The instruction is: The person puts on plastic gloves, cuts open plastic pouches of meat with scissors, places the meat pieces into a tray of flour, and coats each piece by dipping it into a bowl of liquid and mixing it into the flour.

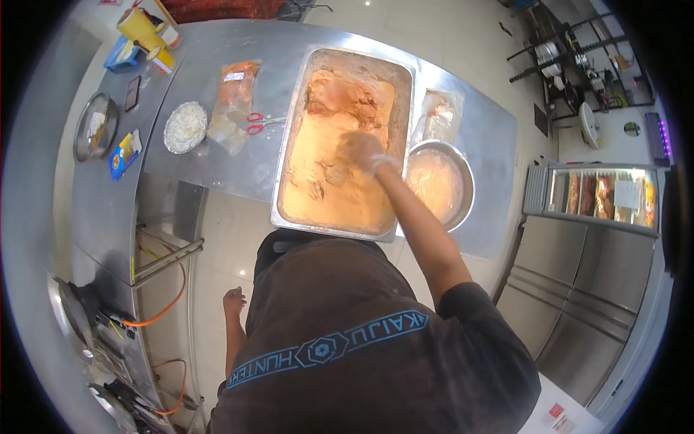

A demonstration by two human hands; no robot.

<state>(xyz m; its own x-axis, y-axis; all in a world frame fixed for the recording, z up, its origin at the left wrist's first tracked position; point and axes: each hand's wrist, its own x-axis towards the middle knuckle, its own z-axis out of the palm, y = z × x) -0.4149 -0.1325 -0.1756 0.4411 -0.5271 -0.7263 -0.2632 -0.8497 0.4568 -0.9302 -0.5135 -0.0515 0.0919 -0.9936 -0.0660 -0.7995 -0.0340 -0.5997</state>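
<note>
A deep metal tray (283,181) sits at the table edge in front of me, filled with pale orange powder (311,152). Reddish-brown lumps coated in powder (347,100) lie toward its far end, their kind unclear. My right hand (361,152), in a clear plastic glove, is down at the powder in the tray's middle. Motion blurs its fingers, so any grip is hidden. My left hand (233,300) hangs low at my side, away from the table, fingers loosely curled with nothing seen in them. Right of the tray stands a round metal bowl (468,181) holding a pale orange mass.
Left of the tray lie red-handled scissors (256,124), a plastic bag with orange contents (237,90) and a bowl of white stuff (186,127). Another plastic bag (442,114) lies to the right. A phone (133,93) and a metal bowl (108,137) are on the left counter.
</note>
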